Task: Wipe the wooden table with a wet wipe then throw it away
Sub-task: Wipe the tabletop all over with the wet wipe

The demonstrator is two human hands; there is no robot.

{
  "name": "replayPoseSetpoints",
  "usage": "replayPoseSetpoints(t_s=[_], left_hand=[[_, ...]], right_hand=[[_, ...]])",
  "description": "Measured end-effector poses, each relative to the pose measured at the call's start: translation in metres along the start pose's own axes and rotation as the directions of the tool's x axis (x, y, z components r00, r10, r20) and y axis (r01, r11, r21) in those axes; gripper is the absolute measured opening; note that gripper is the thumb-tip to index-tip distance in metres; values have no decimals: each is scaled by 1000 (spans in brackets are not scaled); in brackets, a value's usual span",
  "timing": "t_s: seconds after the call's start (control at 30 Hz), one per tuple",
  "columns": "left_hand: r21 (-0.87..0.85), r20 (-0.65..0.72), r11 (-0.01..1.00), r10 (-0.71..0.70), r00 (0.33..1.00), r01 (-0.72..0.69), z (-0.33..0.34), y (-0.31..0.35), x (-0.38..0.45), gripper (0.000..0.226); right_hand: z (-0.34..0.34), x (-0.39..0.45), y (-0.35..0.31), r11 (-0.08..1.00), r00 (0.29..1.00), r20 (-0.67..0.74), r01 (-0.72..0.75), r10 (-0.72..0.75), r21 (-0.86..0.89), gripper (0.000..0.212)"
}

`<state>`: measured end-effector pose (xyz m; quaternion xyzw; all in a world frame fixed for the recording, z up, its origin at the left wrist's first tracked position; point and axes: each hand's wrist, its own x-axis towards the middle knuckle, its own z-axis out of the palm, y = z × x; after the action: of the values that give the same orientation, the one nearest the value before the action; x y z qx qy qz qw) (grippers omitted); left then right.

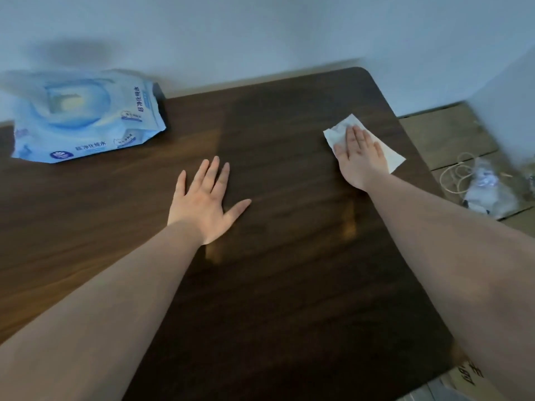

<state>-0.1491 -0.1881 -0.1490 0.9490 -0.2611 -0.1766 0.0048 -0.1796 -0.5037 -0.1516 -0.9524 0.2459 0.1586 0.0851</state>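
A dark wooden table [275, 270] fills most of the view. A white wet wipe [338, 131] lies spread flat near the table's far right corner. My right hand [359, 154] presses flat on the wipe, fingers together, covering its middle. My left hand [207, 202] rests palm down on the bare wood near the table's centre, fingers apart, holding nothing.
A blue pack of wet wipes [84, 117] lies at the table's far left by the white wall. Right of the table, on the wooden floor, sits a clear bag with a cord [483, 186]. A cardboard box [466, 377] shows at the lower right.
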Motion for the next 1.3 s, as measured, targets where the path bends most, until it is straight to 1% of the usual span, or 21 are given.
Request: replayPoseSetpoints(t_s=[0.23,0.4,0.57,0.67,0.77,0.9,0.97,1.07,1.17,1.23,1.3], left_hand=[[5,10,1000,-6,1000,6,-1,1,-1,86],[-35,59,999,-8,998,10,-6,-1,-2,84],[-72,31,997,-7,999,9,-13,-23,-33,77],[-101,46,993,-56,997,60,-10,-52,-63,76],[-107,53,985,-130,990,135,-4,-86,-96,77],[-114,61,963,-238,969,243,7,-130,-148,76],[-114,50,945,-303,952,307,14,-155,-178,76],[-128,75,903,-403,912,409,25,-194,-224,80],[-129,118,842,-512,851,524,40,-232,-275,96],[-137,149,780,-593,791,610,51,-256,-309,111],[-146,165,709,-670,724,690,61,-280,-344,121]], right_hand=[[4,-26,25,996,997,-14,-79,80,33,61],[14,-61,13,995,996,16,-92,92,27,60],[31,-90,-30,999,995,93,37,-37,6,58],[42,-114,-61,994,990,92,108,-108,5,58],[52,-136,-109,982,975,119,191,-190,5,58],[70,-163,-190,920,914,143,390,-381,-38,56],[81,-179,-231,877,871,162,478,-465,-54,56],[95,-205,-291,802,796,197,594,-573,-65,56],[111,-230,-350,720,717,232,689,-658,-88,57],[122,-247,-386,667,668,254,738,-699,-103,57],[132,-264,-420,612,618,268,782,-739,-116,57]])
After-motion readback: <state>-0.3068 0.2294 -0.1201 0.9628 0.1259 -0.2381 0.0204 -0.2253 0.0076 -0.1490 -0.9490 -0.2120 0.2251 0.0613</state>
